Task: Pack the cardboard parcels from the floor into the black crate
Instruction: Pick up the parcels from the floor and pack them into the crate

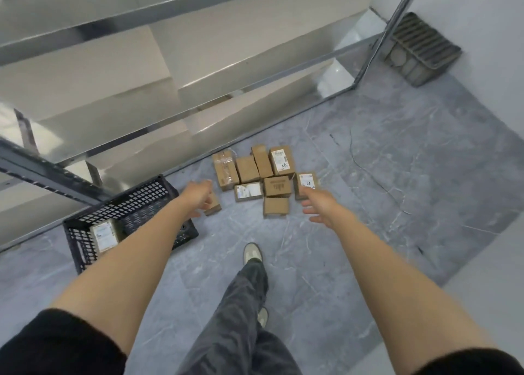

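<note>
- Grey marbled floor point(397, 162) carries a cluster of cardboard parcels point(276, 186) at centre.
- A black crate point(82, 241) stands left of them.
- Grey slatted basket point(419, 48) lies far right.

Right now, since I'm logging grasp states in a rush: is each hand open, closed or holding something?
Left hand: open, just over a small parcel, no grip seen.
Right hand: open, holding nothing.

I see bare floor point(411, 162) open from 1 to 5 o'clock of the parcel cluster point(276, 186). The metal rack point(113, 63) blocks 10 to 12. At 8 o'clock, the black crate point(80, 244) is open-topped, with one parcel point(103, 237) inside and room beside it.
</note>
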